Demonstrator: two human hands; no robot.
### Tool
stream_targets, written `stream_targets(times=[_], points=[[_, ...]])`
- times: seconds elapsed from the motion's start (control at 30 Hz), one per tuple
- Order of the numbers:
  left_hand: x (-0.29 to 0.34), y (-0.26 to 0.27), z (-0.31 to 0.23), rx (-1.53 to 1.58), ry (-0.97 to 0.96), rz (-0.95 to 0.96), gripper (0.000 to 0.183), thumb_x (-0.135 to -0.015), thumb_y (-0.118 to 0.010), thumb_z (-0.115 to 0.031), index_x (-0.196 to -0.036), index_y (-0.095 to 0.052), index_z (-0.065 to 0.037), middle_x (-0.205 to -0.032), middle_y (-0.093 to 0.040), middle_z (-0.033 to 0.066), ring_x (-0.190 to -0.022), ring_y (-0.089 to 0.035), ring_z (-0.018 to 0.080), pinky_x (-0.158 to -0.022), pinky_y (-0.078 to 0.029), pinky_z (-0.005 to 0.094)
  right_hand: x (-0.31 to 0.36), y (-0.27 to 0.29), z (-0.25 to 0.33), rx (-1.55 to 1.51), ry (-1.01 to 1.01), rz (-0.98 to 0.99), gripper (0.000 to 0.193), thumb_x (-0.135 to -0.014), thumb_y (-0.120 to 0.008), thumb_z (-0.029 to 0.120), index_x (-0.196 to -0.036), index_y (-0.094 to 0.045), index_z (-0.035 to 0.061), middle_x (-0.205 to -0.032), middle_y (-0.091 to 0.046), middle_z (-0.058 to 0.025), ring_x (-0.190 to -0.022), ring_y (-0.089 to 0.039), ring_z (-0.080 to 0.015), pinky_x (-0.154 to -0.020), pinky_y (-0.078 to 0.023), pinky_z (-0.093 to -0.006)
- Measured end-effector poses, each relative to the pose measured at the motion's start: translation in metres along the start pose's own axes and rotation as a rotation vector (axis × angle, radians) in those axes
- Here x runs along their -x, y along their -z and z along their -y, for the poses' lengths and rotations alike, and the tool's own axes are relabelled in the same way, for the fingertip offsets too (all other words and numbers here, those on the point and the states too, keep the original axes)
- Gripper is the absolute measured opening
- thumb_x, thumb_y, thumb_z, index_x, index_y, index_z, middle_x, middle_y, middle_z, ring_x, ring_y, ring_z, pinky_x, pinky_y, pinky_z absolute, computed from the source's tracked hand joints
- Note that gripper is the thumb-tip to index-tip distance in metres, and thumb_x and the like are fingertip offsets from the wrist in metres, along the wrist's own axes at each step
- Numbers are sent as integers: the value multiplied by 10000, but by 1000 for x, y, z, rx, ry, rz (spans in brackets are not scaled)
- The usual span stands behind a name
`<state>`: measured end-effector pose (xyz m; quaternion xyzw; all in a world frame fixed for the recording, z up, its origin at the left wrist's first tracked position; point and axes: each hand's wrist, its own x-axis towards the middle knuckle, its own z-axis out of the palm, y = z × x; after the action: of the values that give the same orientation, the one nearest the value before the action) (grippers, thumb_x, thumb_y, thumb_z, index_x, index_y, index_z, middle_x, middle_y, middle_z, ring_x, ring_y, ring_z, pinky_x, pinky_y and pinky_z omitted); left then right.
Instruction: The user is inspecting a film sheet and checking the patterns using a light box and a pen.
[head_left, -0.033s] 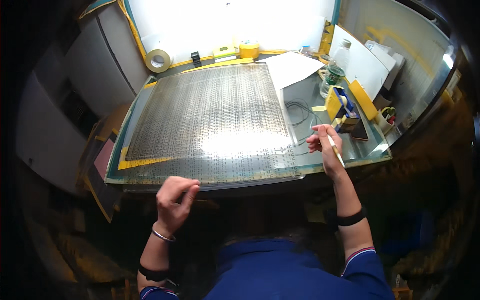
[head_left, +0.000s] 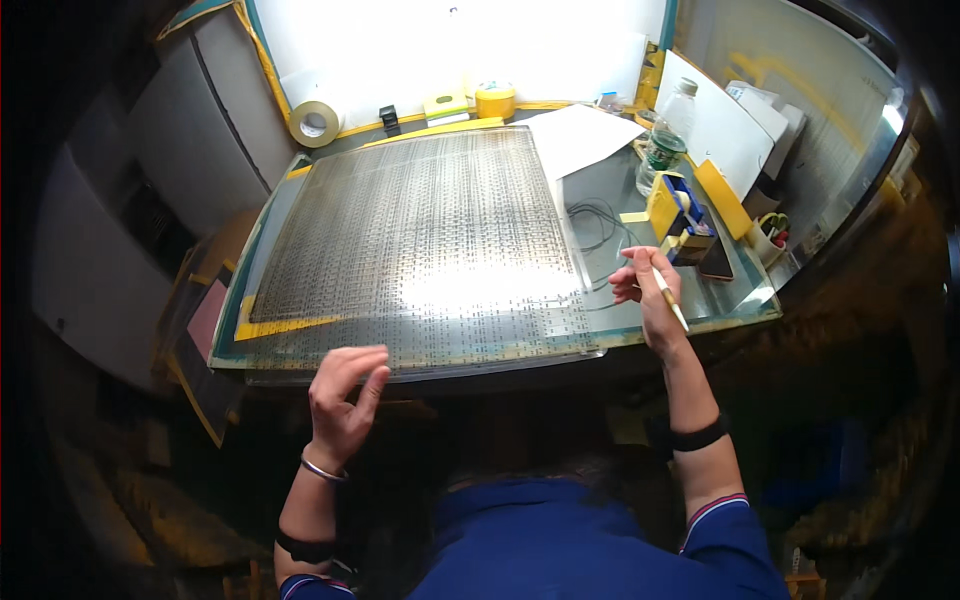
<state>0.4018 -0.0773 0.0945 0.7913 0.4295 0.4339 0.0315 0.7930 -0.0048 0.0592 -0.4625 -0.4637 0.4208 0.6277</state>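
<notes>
Pen-like stick (head_left: 670, 299), thin and pale, is sitting pinched in the fingers of the right hand (head_left: 648, 300), which is resting near the right edge of the tabletop (head_left: 690, 318), just beside the right edge of a large patterned sheet (head_left: 430, 240). The stick is slanting from the fingertips back toward the wrist. The sheet, covered in fine rows of small marks, is lying flat across most of the tabletop and is glaring white near its front edge. The left hand (head_left: 343, 398) is hovering at the front edge of the tabletop, holding nothing, its fingers loosely curled and apart; whether it is touching the sheet's edge is unclear. A thin dark wire (head_left: 592, 222) is looping on the bare surface beyond the right hand. Toward the back right corner a clear plastic bottle (head_left: 664, 140) is standing upright, with a blue and yellow tape dispenser (head_left: 680, 208) near it. A roll of tape (head_left: 314, 123) is lying at the back left corner.
</notes>
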Motion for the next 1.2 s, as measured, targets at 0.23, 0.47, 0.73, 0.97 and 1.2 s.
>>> stream_targets(times=[0.23, 0.47, 0.73, 0.97, 1.2], points=[[8, -16, 47, -353, 104, 200, 437, -991, -534, -340, -1305, -578, -39, -1409, -529, 175, -1346, -460, 332, -1152, -282, 479, 1, -5, 0, 130, 34, 66, 205, -997, -580, 220, -1009, -585, 15, -782, -650, -74, -675, -600, -105, -617, -520, -244], [-5, -24, 65, -384, 120, 200, 412, -948, -563, -297, -1286, -612, -66, -1391, -557, 149, -1323, -492, 325, -1141, -305, 495, 3, 0, -1, 102, 0, 42, 151, -971, -612, 158, -1004, -603, 11, -777, -655, -68, -676, -611, -104, -611, -514, -238], [-8, -21, 55, -414, 151, 238, 428, -936, -534, -268, -1310, -595, -68, -1414, -537, 139, -1338, -474, 320, -1144, -303, 484, 8, 0, 3, 74, -33, 40, 129, -967, -612, 123, -1011, -611, 2, -777, -658, -70, -672, -607, -102, -606, -510, -237], [-14, 1, 61, 0, 367, 311, 573, -865, -697, -170, -1392, -502, -59, -1524, -406, 155, -1423, -369, 290, -1190, -225, 448, 5, -2, 2, 72, -6, 80, 131, -967, -612, 125, -1025, -607, 7, -787, -666, -69, -699, -627, -98, -608, -521, -229], [-2, 77, 33, 80, 521, 233, 257, -917, -637, -51, -1168, -654, 2, -1193, -664, 123, -1115, -611, 185, -969, -470, 314, 5, 3, 1, 105, 19, 85, 135, -956, -624, 130, -1008, -611, 6, -779, -665, -69, -692, -620, -96, -606, -517, -233]])
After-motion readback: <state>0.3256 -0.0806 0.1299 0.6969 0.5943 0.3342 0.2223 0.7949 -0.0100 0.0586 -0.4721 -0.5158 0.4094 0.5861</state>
